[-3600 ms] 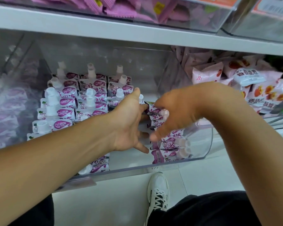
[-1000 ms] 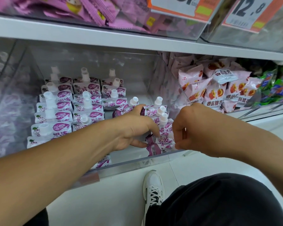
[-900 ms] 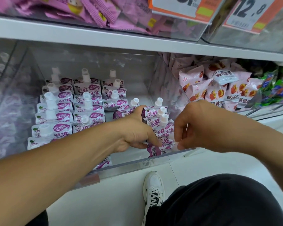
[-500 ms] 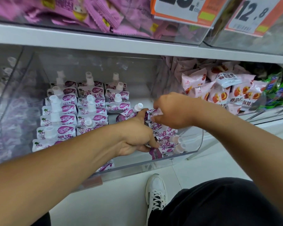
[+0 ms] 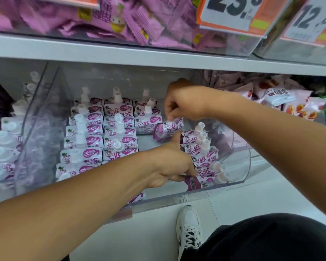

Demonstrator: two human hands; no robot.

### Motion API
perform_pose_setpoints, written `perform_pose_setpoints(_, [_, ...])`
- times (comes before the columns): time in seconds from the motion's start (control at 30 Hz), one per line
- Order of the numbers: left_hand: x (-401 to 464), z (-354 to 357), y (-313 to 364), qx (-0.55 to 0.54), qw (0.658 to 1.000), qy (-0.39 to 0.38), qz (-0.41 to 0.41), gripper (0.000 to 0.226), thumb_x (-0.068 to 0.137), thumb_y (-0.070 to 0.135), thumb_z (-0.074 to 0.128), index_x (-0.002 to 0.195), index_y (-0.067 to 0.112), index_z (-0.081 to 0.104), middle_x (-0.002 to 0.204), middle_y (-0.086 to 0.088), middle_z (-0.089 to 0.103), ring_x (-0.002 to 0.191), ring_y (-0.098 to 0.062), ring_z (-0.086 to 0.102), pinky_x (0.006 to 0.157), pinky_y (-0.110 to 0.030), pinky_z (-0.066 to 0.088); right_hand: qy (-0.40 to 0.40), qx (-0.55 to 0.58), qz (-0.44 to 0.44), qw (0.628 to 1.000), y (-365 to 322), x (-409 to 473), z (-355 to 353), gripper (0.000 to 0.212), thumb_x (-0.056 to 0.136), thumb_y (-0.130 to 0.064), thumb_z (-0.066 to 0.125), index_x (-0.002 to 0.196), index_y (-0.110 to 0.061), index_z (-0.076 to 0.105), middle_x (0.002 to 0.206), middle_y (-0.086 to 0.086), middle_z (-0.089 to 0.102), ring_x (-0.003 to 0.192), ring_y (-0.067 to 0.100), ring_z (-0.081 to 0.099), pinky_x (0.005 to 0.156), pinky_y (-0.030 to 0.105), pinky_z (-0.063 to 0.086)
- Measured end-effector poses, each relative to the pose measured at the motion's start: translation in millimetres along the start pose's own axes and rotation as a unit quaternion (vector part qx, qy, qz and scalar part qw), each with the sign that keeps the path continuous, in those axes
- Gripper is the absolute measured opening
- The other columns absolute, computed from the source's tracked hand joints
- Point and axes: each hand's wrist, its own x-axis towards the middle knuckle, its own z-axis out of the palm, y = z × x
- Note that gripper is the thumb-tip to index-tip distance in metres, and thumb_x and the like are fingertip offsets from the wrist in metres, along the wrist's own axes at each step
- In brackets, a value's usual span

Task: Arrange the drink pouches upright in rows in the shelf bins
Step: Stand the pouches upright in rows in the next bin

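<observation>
**Both hands deep in the pouch bin**

The right hand (image 5: 184, 102) reaches into the clear shelf bin (image 5: 241, 166) with fingers curled, pinching one drink pouch (image 5: 167, 129) by its upper end; that pouch hangs tilted, purple base swung down to the left, lifted clear above the bin floor between the standing rows and the right-hand stack. The left hand (image 5: 169, 162) sits lower, thumb raised toward the lifted pouch, its fingers curled round the stack of pouches (image 5: 203, 161) leaning along the bin's right side, caps pointing up and to the right; the lowest ones lie nearly flat against the front wall. To the left, three rows of pouches (image 5: 102, 138) stand upright, white caps up. Pink snack packets (image 5: 279, 98) fill the neighbouring bin; a white shoe (image 5: 189, 228) shows on the floor below.
</observation>
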Motion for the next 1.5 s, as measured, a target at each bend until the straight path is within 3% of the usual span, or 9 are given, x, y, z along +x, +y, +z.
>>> perform_pose_setpoints(0.13, [0, 0, 1, 0.000, 1.000, 0.010, -0.007, 0.106, 0.080, -0.018, 0.059, 0.147, 0.054, 0.019, 0.122, 0.000, 0.062, 0.113, -0.031, 0.065, 0.086, -0.043, 0.059, 0.013, -0.066, 0.041, 0.997, 20, -11, 4, 0.030, 0.075, -0.001, 0.074, 0.055, -0.016, 0.058, 0.055, -0.006, 0.051, 0.063, 0.020, 0.058, 0.064, 0.026, 0.047])
perform_pose_setpoints(0.3, [-1, 3, 5, -0.049, 0.997, 0.063, 0.010, 0.110, 0.079, -0.019, 0.054, 0.154, 0.041, 0.001, 0.100, 0.013, 0.045, 0.081, -0.017, 0.061, 0.084, -0.051, 0.058, -0.137, -0.020, 0.093, 0.986, 23, -13, 9, 0.024, 0.086, 0.001, 0.058, 0.085, -0.019, 0.072, 0.075, -0.011, 0.067, 0.076, 0.016, 0.064, 0.070, 0.027, 0.052])
perform_pose_setpoints(0.53, [-1, 5, 10, -0.006, 0.999, 0.032, -0.024, 0.110, 0.078, -0.015, 0.050, 0.152, 0.051, 0.002, 0.118, 0.011, 0.060, 0.105, -0.023, 0.068, 0.080, -0.044, 0.061, -0.222, 0.022, 0.135, 0.965, 18, -3, -5, 0.042, 0.091, 0.001, 0.044, 0.122, -0.021, 0.063, 0.104, 0.003, 0.069, 0.101, 0.025, 0.066, 0.084, 0.033, 0.056])
perform_pose_setpoints(0.73, [3, 1, 7, 0.002, 0.999, 0.032, -0.030, 0.112, 0.078, -0.015, 0.051, 0.153, 0.049, 0.000, 0.148, 0.011, 0.040, 0.111, -0.022, 0.061, 0.083, -0.042, 0.060, -0.069, 0.101, 0.118, 0.986, 2, 21, -3, 0.061, 0.087, -0.047, 0.065, 0.137, -0.019, 0.046, 0.133, 0.002, 0.056, 0.116, 0.024, 0.056, 0.101, 0.036, 0.045])
perform_pose_setpoints(1.07, [8, -1, 2, -0.004, 0.999, 0.039, -0.017, 0.105, 0.078, -0.011, 0.048, 0.150, 0.056, 0.010, 0.149, 0.009, 0.044, 0.103, -0.020, 0.063, 0.076, -0.041, 0.062, -0.200, 0.243, 0.071, 0.947, -7, 45, 4, 0.085, 0.082, -0.026, 0.076, 0.149, -0.037, 0.024, 0.139, 0.002, 0.048, 0.122, 0.025, 0.053, 0.078, 0.040, 0.061])
perform_pose_setpoints(1.13, [6, 0, 4, -0.003, 0.999, 0.048, -0.017, 0.103, 0.082, -0.010, 0.047, 0.152, 0.053, 0.006, 0.156, 0.012, 0.032, 0.110, -0.020, 0.059, 0.080, -0.043, 0.061, -0.174, 0.216, 0.057, 0.959, -7, 47, 11, 0.103, 0.072, -0.036, 0.085, 0.152, -0.034, 0.019, 0.148, 0.007, 0.041, 0.119, 0.027, 0.057, 0.063, 0.029, 0.061])
perform_pose_setpoints(1.27, [3, 0, 6, -0.008, 0.998, 0.058, -0.020, 0.096, 0.088, -0.009, 0.046, 0.154, 0.049, 0.005, 0.159, 0.013, 0.018, 0.117, -0.021, 0.048, 0.085, -0.044, 0.060, 0.004, 0.152, 0.029, 0.988, -7, 54, 20, 0.066, 0.079, -0.033, 0.077, 0.137, -0.017, 0.049, 0.128, 0.006, 0.059, 0.083, 0.014, 0.065, 0.061, 0.022, 0.054])
perform_pose_setpoints(1.43, [2, 1, 7, -0.007, 0.998, 0.063, -0.026, 0.096, 0.088, -0.008, 0.046, 0.154, 0.049, 0.006, 0.160, 0.013, 0.018, 0.124, -0.023, 0.046, 0.084, -0.045, 0.060, -0.071, 0.153, 0.034, 0.985, -13, 53, 23, 0.097, 0.067, -0.042, 0.087, 0.145, -0.024, 0.034, 0.139, 0.006, 0.050, 0.115, 0.029, 0.058, 0.086, 0.039, 0.058])
perform_pose_setpoints(1.5, [3, 1, 7, -0.008, 0.998, 0.062, -0.022, 0.096, 0.088, -0.008, 0.046, 0.153, 0.050, 0.005, 0.159, 0.013, 0.020, 0.119, -0.022, 0.049, 0.083, -0.045, 0.060, -0.040, 0.148, 0.032, 0.988, -18, 54, 28, 0.098, 0.065, -0.039, 0.089, 0.145, -0.027, 0.033, 0.134, 0.005, 0.049, 0.099, 0.027, 0.062, 0.071, 0.038, 0.061])
